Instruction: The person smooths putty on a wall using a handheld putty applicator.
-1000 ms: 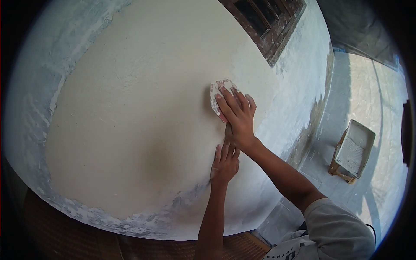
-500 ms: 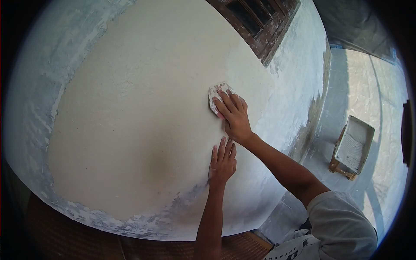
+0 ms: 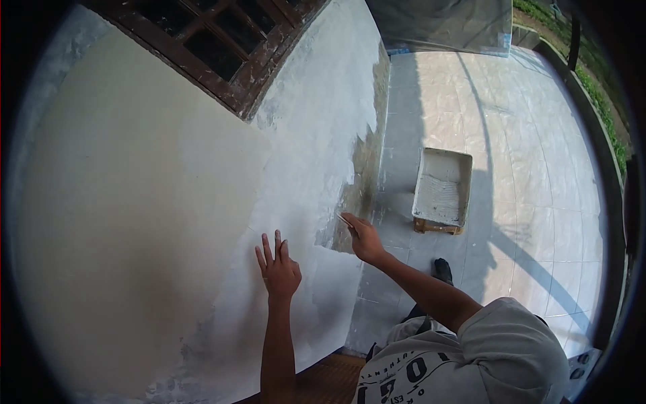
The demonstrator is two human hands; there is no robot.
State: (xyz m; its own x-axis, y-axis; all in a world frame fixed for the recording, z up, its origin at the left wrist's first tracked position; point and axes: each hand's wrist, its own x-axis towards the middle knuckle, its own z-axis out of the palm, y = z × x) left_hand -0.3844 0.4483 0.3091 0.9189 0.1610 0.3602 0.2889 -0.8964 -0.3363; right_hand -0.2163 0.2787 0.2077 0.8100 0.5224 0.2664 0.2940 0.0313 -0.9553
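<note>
- Thin, flat, pale-edged hand tool (image 3: 344,219) is in the right hand (image 3: 367,244), fingers closed around it. It's nearly edge-on, so I can't make out its face or how much stuff is on it.
- Left hand (image 3: 282,276) is holding nothing: fingers open and spread, just in front of the wall or on it, honestly can't tell which.
- Biggest change: half a second ago the tool was lying flat on the smooth cream-coloured wall patch (image 3: 134,155). Now it's off that patch, over by the rough grey-brown bare strip (image 3: 364,176) low on the wall. Can't tell if it's touching there.
- Hands have split up too. They were almost meeting, now there's a clear gap, with whitish-blue coated wall (image 3: 303,168) between them. So the left isn't tucked in under the right anymore.
- View has swung round with the move, so way more of the pale tiled floor (image 3: 538,236) shows.
- Further out, a white-coated rectangular tray (image 3: 442,185) sits on a small wooden stand (image 3: 439,227), beyond the right hand and well apart from it.
- Dark brown wooden window frame (image 3: 250,87) is up above both hands.
</note>
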